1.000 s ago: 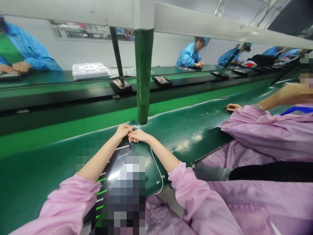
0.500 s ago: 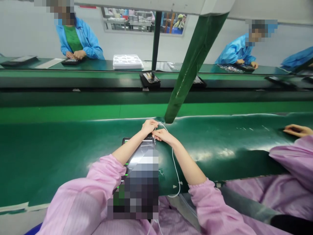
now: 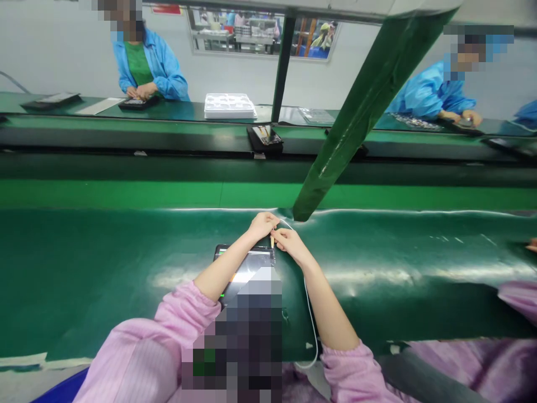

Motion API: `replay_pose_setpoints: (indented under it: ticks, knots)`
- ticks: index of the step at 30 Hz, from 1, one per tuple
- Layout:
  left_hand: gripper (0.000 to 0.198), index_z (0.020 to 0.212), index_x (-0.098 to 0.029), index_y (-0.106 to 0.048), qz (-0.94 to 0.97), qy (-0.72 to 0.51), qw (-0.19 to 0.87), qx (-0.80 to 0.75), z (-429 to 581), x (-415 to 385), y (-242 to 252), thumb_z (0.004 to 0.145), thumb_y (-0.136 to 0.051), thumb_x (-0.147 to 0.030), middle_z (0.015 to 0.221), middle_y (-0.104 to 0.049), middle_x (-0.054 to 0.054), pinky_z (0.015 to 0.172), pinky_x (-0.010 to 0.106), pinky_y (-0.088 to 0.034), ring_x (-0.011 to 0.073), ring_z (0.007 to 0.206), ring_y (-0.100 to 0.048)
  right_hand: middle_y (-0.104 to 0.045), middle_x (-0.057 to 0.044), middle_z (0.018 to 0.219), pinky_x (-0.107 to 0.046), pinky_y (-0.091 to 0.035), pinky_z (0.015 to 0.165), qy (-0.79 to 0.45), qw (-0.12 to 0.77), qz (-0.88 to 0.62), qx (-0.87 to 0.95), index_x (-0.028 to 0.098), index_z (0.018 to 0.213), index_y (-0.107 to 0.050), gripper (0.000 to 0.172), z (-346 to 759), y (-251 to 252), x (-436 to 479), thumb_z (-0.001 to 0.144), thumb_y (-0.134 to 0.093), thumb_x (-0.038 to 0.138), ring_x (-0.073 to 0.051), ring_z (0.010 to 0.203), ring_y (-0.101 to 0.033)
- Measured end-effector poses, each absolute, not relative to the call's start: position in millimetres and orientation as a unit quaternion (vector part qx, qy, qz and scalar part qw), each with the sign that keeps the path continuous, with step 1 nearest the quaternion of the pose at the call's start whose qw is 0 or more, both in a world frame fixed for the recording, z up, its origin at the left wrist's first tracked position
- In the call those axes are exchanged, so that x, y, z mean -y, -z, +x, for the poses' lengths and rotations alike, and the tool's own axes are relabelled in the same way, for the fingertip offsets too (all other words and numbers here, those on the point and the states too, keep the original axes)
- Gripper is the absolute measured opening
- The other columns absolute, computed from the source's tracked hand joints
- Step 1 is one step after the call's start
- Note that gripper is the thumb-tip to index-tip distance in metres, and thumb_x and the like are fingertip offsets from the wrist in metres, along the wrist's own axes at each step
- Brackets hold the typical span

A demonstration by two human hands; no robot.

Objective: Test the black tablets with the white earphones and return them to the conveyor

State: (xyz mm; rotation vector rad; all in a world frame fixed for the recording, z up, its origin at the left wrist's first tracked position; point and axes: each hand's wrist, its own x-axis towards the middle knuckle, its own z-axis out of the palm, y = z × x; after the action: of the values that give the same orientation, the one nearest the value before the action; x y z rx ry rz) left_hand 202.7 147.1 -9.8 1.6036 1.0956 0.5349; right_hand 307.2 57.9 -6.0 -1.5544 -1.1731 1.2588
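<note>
Head view: both hands meet at 12 o'clock over the tablet (image 3: 247,263) lying flat on the green desk (image 3: 104,268). Left hand (image 3: 262,225) and right hand (image 3: 289,243) pinch the white cable (image 3: 309,313) plug between them, apparently aligning it with the tablet's top edge.

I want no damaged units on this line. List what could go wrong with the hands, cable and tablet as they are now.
1. Both hands, left hand and right hand, pinch the plug just above the tablet; a skewed push might harm its port.
2. The white cable loops over the bench edge and could snag on a sleeve.
3. The left forearm crosses the screen and may smudge it.
</note>
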Motion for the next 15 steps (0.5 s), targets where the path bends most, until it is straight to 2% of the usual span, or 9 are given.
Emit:
replay_pose_setpoints:
  ticks: [5,9,15]
  knots:
    - [0.009,0.074,-0.015,-0.065,0.676,-0.229,0.521,-0.468,199,-139,2,0.08,-0.059,-0.015,0.077,-0.072,0.004,0.07,0.025,-0.048,0.0144,0.071,-0.064,-0.036,0.006,0.048,-0.023,-0.018,0.045,-0.477,0.405,-0.633,0.456,0.021,0.059,-0.043,0.064,304,6,-53,0.06,-0.059,0.084,-0.008,0.045,-0.028]
    - [0.009,0.076,-0.016,-0.064,0.675,-0.22,0.519,-0.476,198,-134,-1,0.082,-0.058,-0.015,0.077,-0.072,0.004,0.067,0.024,-0.047,0.0146,0.071,-0.066,-0.036,0.005,0.047,-0.024,-0.019,0.044,-0.479,0.395,-0.642,0.45,0.023,0.061,-0.043,0.064,304,9,-50,0.062,-0.055,0.085,-0.009,0.043,-0.029]
    - [0.011,0.078,-0.017,-0.064,0.677,-0.201,0.51,-0.491,200,-130,-4,0.085,-0.056,-0.019,0.077,-0.072,0.004,0.072,0.026,-0.047,0.0165,0.076,-0.067,-0.039,0.003,0.047,-0.026,-0.021,0.043,-0.469,0.379,-0.67,0.433,0.023,0.06,-0.043,0.059,304,10,-39,0.068,-0.055,0.08,-0.011,0.044,-0.032]
